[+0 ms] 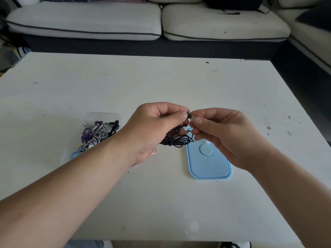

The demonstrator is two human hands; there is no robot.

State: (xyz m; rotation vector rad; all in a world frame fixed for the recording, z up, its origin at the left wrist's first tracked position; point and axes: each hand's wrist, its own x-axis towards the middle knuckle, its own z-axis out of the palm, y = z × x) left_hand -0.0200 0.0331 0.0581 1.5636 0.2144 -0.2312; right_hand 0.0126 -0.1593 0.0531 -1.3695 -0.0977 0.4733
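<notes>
Item: black earphones (176,140), held by us over the middle of the white table (161,203), its edges far off at 12 and 6 o'clock, blue lid (208,167) at 5, clear box (105,114) at 9; our left hand (155,126) and right hand (220,135), fingers curled, pinch one bud between thumb and fingertips.

Pink item (154,151) mostly hidden under left hand (157,126); pinched earbud (189,117) tiny, unclear.

Home living room, cushioned sofa (86,22), low white table (161,83)
</notes>
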